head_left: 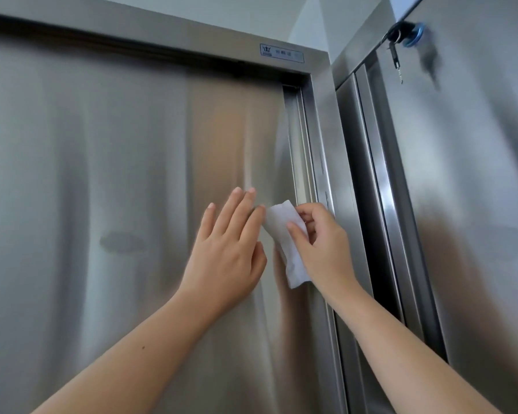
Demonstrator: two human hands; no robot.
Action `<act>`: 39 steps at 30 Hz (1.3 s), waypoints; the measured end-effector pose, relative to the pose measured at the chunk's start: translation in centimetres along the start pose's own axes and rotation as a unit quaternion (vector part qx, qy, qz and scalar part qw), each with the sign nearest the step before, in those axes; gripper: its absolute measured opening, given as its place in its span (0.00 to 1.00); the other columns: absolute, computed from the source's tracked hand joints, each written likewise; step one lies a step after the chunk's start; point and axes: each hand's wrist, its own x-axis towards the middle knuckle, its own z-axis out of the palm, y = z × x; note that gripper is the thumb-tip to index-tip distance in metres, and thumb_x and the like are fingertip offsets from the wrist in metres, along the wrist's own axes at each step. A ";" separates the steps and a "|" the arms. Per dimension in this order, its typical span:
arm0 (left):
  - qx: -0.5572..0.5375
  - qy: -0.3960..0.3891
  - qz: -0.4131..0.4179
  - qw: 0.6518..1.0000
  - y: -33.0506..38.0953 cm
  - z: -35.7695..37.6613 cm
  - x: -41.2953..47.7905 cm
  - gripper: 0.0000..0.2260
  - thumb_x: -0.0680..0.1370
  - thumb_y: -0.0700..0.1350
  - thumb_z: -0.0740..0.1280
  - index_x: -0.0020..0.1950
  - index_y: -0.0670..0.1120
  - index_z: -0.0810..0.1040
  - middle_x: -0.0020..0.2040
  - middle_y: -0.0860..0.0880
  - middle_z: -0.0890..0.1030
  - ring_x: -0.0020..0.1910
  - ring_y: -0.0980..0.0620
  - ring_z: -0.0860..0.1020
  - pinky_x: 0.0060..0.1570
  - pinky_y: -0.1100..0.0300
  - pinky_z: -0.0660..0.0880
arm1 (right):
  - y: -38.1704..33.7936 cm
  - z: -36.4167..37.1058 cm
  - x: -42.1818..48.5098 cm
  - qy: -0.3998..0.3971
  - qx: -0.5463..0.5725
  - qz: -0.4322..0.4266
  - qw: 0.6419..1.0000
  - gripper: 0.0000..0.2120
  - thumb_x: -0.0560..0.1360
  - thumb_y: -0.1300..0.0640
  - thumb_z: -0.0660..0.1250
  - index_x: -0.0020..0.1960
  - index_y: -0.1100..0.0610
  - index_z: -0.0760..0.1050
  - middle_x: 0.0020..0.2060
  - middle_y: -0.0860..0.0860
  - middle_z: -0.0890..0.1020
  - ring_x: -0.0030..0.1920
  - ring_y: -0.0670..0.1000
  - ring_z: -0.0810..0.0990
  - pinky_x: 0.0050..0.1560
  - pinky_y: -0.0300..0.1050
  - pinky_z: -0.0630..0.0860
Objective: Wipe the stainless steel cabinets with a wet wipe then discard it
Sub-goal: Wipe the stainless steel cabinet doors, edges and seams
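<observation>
Brushed steel cabinet [117, 144], folded white wipe [278, 231]

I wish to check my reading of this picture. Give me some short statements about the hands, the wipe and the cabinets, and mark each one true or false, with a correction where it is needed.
1. The right hand pinches the wet wipe. True.
2. The left hand is closed into a fist. False: its fingers are straight.
3. Keys hang from a lock on the right cabinet. True.
4. The wet wipe is blue. False: it is white.
5. The label sits low on the left cabinet. False: it is on the top frame.
</observation>
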 end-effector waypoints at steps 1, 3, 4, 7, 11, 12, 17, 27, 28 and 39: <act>0.007 0.009 0.002 1.000 0.0 0.2 -0.1 0.21 0.72 0.42 0.56 0.63 0.37 0.75 0.68 0.40 0.71 0.68 0.40 0.68 0.62 0.40 0.66 | 0.2 0.2 0.1 0.003 -0.004 -0.003 1.000 0.09 0.75 0.61 0.66 0.52 0.50 0.71 0.43 0.40 0.75 0.45 0.46 0.75 0.44 0.29 0.69; 0.016 0.029 0.010 0.999 0.0 0.6 -0.2 0.21 0.73 0.42 0.56 0.63 0.38 0.75 0.69 0.40 0.70 0.69 0.41 0.67 0.63 0.41 0.66 | 0.7 0.7 0.2 0.012 -0.027 -0.010 1.000 0.11 0.75 0.60 0.66 0.56 0.53 0.69 0.45 0.41 0.74 0.46 0.46 0.76 0.46 0.37 0.72; 0.017 0.040 0.009 0.999 -0.1 0.8 -0.3 0.21 0.73 0.42 0.56 0.63 0.38 0.74 0.69 0.40 0.70 0.69 0.41 0.67 0.63 0.41 0.65 | 0.8 0.9 0.2 0.025 -0.041 -0.023 0.999 0.12 0.75 0.60 0.66 0.56 0.55 0.69 0.45 0.42 0.73 0.45 0.47 0.75 0.46 0.41 0.73; 0.012 0.065 -0.007 0.998 -0.2 0.9 -0.2 0.22 0.73 0.44 0.56 0.64 0.38 0.74 0.69 0.40 0.70 0.69 0.41 0.68 0.63 0.41 0.65 | 1.1 1.6 0.2 0.106 -0.106 -0.136 0.979 0.10 0.71 0.65 0.69 0.50 0.64 0.70 0.47 0.52 0.73 0.46 0.50 0.72 0.45 0.44 0.71; 0.014 0.071 -0.017 0.997 -0.1 0.9 -0.1 0.22 0.73 0.44 0.55 0.63 0.37 0.74 0.68 0.40 0.71 0.68 0.40 0.68 0.62 0.40 0.66 | 1.9 2.1 0.5 0.191 -0.247 -0.261 0.914 0.03 0.71 0.66 0.69 0.43 0.64 0.77 0.49 0.54 0.70 0.47 0.52 0.70 0.48 0.45 0.70; 0.013 0.072 -0.019 0.997 0.0 0.9 -0.1 0.22 0.73 0.44 0.55 0.63 0.37 0.74 0.68 0.39 0.71 0.68 0.40 0.69 0.62 0.39 0.66 | 2.1 2.2 0.6 0.192 -0.262 -0.278 0.904 0.01 0.71 0.66 0.69 0.42 0.63 0.78 0.48 0.54 0.72 0.46 0.52 0.70 0.46 0.47 0.71; 0.015 0.066 -0.032 0.997 0.0 0.8 -0.1 0.22 0.73 0.44 0.54 0.63 0.37 0.75 0.67 0.39 0.72 0.67 0.39 0.70 0.60 0.38 0.67 | 2.2 2.4 0.6 0.209 -0.337 -0.338 0.854 0.07 0.74 0.62 0.65 0.45 0.58 0.82 0.51 0.51 0.72 0.49 0.51 0.71 0.47 0.47 0.65; 0.011 0.060 -0.034 0.998 0.0 0.6 -0.1 0.22 0.72 0.44 0.54 0.61 0.37 0.75 0.66 0.39 0.73 0.66 0.39 0.70 0.60 0.38 0.67 | 1.7 2.4 0.8 0.202 -0.353 -0.387 0.827 0.07 0.75 0.64 0.65 0.50 0.60 0.81 0.46 0.53 0.79 0.44 0.52 0.76 0.42 0.46 0.68; 0.008 0.061 -0.033 0.998 0.0 0.6 -0.1 0.22 0.73 0.44 0.54 0.61 0.37 0.76 0.66 0.39 0.73 0.66 0.39 0.70 0.60 0.38 0.68 | 1.8 2.5 0.8 0.211 -0.360 -0.387 0.822 0.08 0.76 0.63 0.64 0.52 0.60 0.80 0.48 0.52 0.76 0.45 0.51 0.74 0.42 0.45 0.67; 0.009 0.058 -0.037 0.998 0.0 0.7 -0.2 0.22 0.72 0.43 0.54 0.61 0.37 0.76 0.66 0.40 0.73 0.67 0.40 0.70 0.61 0.40 0.67 | 1.9 2.2 0.4 0.143 -0.277 -0.320 0.895 0.07 0.73 0.68 0.65 0.49 0.67 0.80 0.44 0.59 0.81 0.46 0.57 0.82 0.49 0.49 0.78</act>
